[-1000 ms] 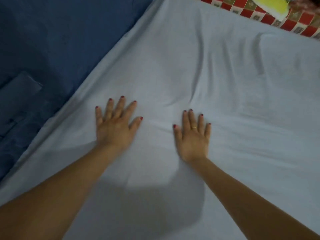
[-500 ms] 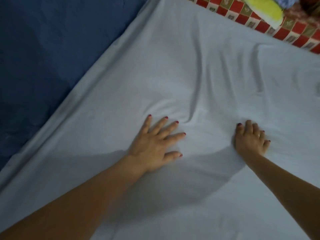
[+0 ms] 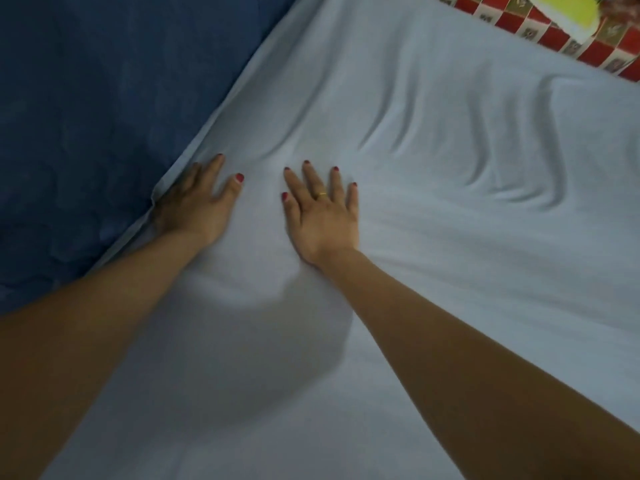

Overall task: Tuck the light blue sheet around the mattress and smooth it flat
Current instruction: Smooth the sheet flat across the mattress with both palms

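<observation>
Presently, both of your hands lie flat on the light blue sheet (image 3: 398,341), which covers the mattress beneath and around them. Your left hand (image 3: 199,206) presses with straight fingers at the sheet's edge, its outer fingers partly hidden where the hem meets the dark blue fabric (image 3: 97,116) just beside it; whether those fingers are pushing cloth down into the gap cannot be told. Your right hand (image 3: 322,216), fingers spread and wearing a ring, rests palm-down near the left one. Beyond and to the right of your right hand, several long wrinkles (image 3: 485,147) run across the sheet, and farther off a red checked cloth (image 3: 571,46) with a yellow object (image 3: 568,8) borders it. Judged from this arrangement, the main risk is that pressing toward the left edge draws slack sideways, deepening those wrinkles, or that uneven pressure lifts the loose hem by your left hand out of its tuck.
</observation>
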